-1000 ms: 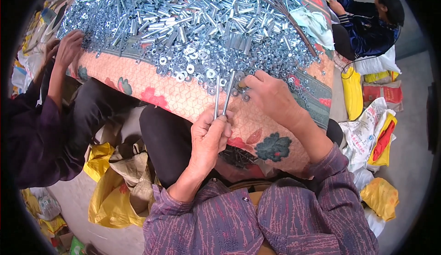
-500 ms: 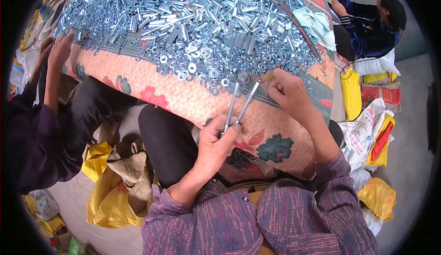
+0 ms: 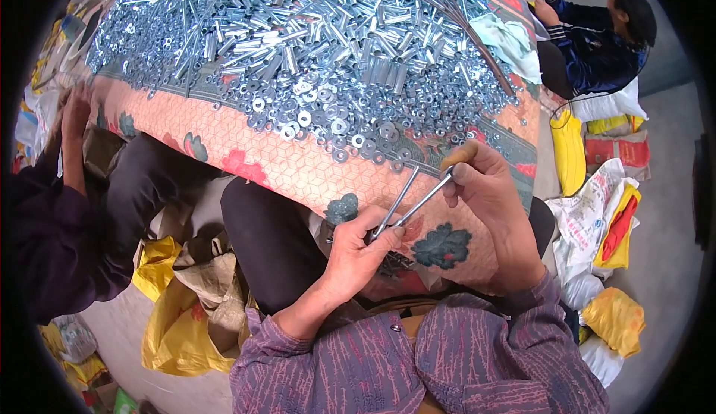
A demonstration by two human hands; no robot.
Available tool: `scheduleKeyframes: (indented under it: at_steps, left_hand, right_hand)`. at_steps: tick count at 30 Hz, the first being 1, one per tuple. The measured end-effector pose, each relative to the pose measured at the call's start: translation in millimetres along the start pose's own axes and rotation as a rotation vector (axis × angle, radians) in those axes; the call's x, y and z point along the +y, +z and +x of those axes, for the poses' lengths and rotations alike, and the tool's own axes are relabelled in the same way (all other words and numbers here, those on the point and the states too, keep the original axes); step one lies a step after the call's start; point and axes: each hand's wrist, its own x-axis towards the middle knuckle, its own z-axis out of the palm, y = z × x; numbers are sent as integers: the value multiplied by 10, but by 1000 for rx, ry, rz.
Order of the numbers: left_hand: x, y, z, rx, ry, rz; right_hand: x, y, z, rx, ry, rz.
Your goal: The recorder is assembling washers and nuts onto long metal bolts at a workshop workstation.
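My left hand [image 3: 362, 253] is closed round two long metal bolts [image 3: 422, 204], which stick out up and to the right, slightly spread apart. The far end of the longer-looking one meets the fingertips of my right hand [image 3: 488, 190]. That right hand is pinched shut at the bolt's tip; whatever small part it holds there is hidden by the fingers. A yellowish cover sits on one of its fingers. Both hands are over the table's near edge, just in front of flat washers [image 3: 339, 127] lying at the front of a large heap of metal parts.
The heap holds metal sleeves [image 3: 384, 74], bolts and small nuts on a flowered tablecloth [image 3: 224, 127]. A pale green cloth [image 3: 509, 45] and dark thin rods [image 3: 477, 41] lie at right. Co-workers sit at left and far right. Yellow sacks [image 3: 175, 332] lie on the floor.
My right hand has come down and toward me from the washers to the bolts' tips. My left hand has shifted slightly right and down, tilting the bolts more to the right.
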Motion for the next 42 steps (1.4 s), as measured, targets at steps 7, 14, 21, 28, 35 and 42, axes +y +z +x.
scheduleKeyframes:
  at_steps: [7,14,21,28,35,42]
  left_hand:
    - [76,-47,-9,-127,-325,-565]
    - [46,-92,11,-135,-263,-764]
    - [3,-122,36,-91,-171,-664]
    - [-11,-127,45,-77,-196,-572]
    - [-9,-94,33,-97,-234,-491]
    - [19,-163,40,-194,-346,-744]
  right_hand:
    - [72,262,-182,125,-458,-634]
    - [-5,168,-5,155,-831,-1108]
    - [91,-156,483,278,-784,-1626]
    - [9,-217,328,360,-359,-929]
    - [-93,211,1,-37,-231,-333]
    - [-36,320,-70,-56,-147,-328]
